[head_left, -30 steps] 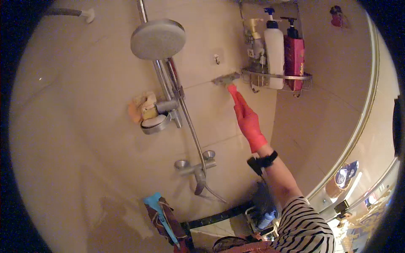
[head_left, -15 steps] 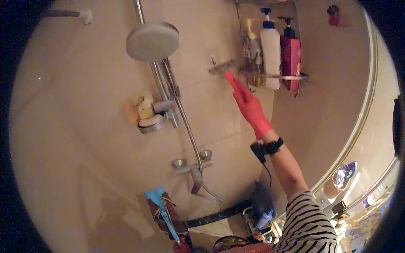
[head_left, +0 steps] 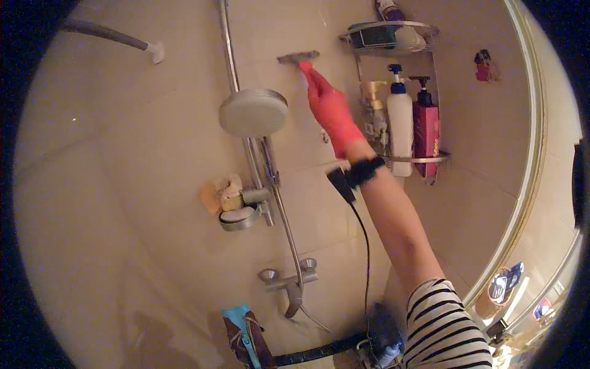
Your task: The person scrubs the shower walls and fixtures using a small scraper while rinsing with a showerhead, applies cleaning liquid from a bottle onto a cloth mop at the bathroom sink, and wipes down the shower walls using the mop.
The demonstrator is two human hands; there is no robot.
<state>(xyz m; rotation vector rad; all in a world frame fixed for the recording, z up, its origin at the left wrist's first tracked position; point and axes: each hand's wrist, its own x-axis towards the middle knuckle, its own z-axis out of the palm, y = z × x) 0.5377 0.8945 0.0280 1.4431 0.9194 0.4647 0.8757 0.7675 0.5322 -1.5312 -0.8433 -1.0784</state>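
My right hand (head_left: 332, 111), in a pink-red rubber glove, is closed around the handle of a T-shaped wiper (head_left: 298, 57). Its wide grey head is at the tiled wall (head_left: 319, 184), above and right of the shower head (head_left: 253, 113). Whether the head is bristled or a blade is too blurred to tell. Low in the view is a blue-handled tool (head_left: 246, 338) with brown cloth about its sides. My left hand is out of sight. A black strap with a small device (head_left: 364, 173) and cable sits on my right wrist.
Right of my hand, a wire corner rack (head_left: 424, 160) holds pump bottles (head_left: 401, 123), with another shelf (head_left: 393, 27) above. A shower rail (head_left: 228, 49), soap dish (head_left: 238, 218) with sponges (head_left: 224, 194), and mixer tap (head_left: 292, 284) line the wall. A pale-edged frame (head_left: 528, 123) runs down the right.
My right hand has moved up and left along the wall with the wiper. The view has tilted upward, showing the upper shelf. My left glove, seen earlier at the blue handle, has left the view.
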